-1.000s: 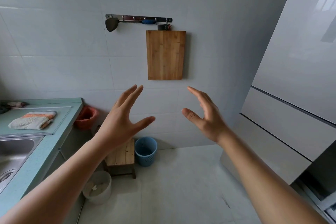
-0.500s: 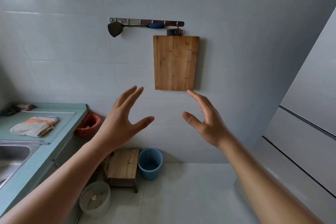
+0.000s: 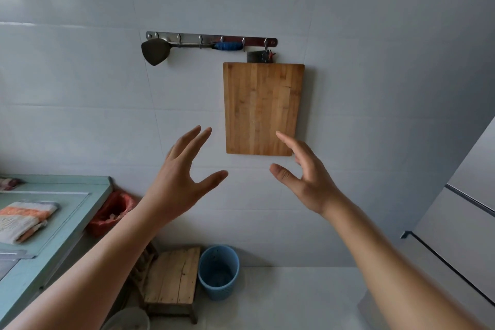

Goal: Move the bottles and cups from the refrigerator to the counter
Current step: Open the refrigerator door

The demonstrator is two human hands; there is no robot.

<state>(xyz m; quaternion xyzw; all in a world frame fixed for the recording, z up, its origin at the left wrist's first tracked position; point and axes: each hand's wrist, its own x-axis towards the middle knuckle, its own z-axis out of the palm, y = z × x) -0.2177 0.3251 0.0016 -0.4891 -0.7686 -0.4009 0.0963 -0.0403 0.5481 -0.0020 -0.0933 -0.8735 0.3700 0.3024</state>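
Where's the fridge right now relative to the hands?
In the head view the refrigerator sits at the far right edge, doors closed, beyond the empty right hand and right of the hanging cutting board.

Counter [image 3: 67, 211] left, refrigerator [image 3: 460, 222] right, stool [image 3: 171, 276] beside bin [image 3: 218, 270] between.

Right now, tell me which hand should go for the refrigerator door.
Right hand, likely. The refrigerator stands at the right edge, on that hand's side. The left hand is nearer the counter. Both hands are open and empty.
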